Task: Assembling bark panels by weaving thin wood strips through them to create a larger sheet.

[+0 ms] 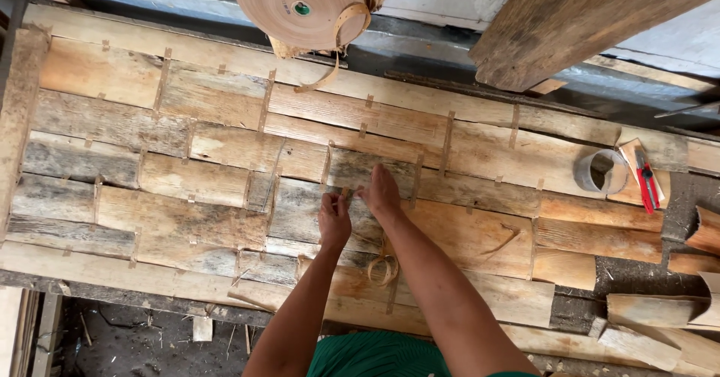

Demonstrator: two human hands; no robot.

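Head view | your left hand (334,219) and right hand (381,193) press flat, fingers extended, on the patched veneer sheet (225,174) at mid-bench, pinching a thin tape strip (346,194) too small to make out | tape roll (300,6) cut off at top edge | red cutter (646,182) far right.

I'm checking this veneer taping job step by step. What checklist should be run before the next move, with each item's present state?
1. Both hands on the seam: left hand and right hand touch the veneer sheet: ok.
2. Tape strip between the fingers: too small, cannot tell.
3. Tape roll within reach above the sheet: ok.
4. Loose curled tape lying on the sheet by the forearm: not ok.
5. Red cutter away from the hands: ok.
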